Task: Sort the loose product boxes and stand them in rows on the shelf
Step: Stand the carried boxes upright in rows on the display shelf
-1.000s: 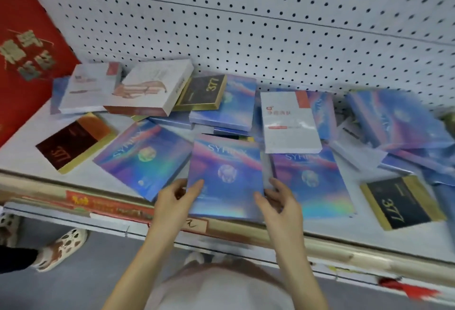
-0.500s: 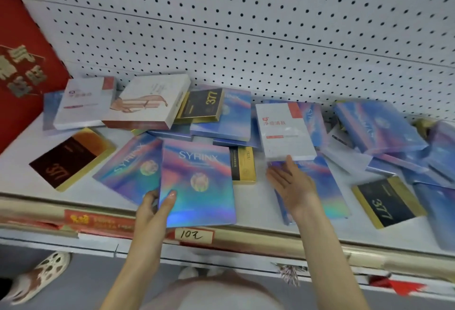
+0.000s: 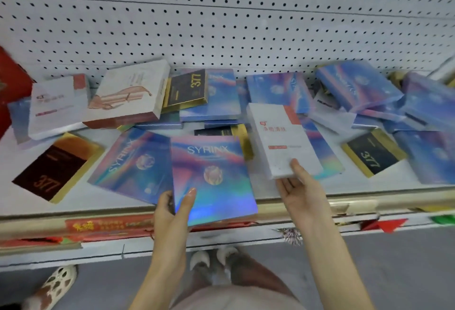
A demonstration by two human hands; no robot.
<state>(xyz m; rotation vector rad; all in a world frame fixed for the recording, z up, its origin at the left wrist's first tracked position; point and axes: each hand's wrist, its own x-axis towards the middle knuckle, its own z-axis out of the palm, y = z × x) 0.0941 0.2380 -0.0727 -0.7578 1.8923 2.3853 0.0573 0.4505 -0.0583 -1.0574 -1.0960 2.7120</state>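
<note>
**Hands on two boxes at the shelf front**

Head view: your left hand grips the near left corner of a rainbow box marked SYRINX. The thumb lies on its face and the fingers curl underneath. That box lies face up at the front of the shelf, with its near edge sticking out over the front rail. It overlaps the right edge of a second rainbow box lying flat just to its left.

Your right hand is palm up. Its thumb presses on the near end of a white box with red print, and its fingers are under it.

Every box in view lies flat or tilted against the others, in front of the pegboard. At the far left lies a black and gold box numbered 377. You have a second black box well to the right and a third black box on top of the pile at the back. A big pale box with a pink drawing leans on the pile at back left, beside a small white box. More blue boxes are heaped at the right, blurred. A sandalled foot shows on the floor at lower left.
</note>
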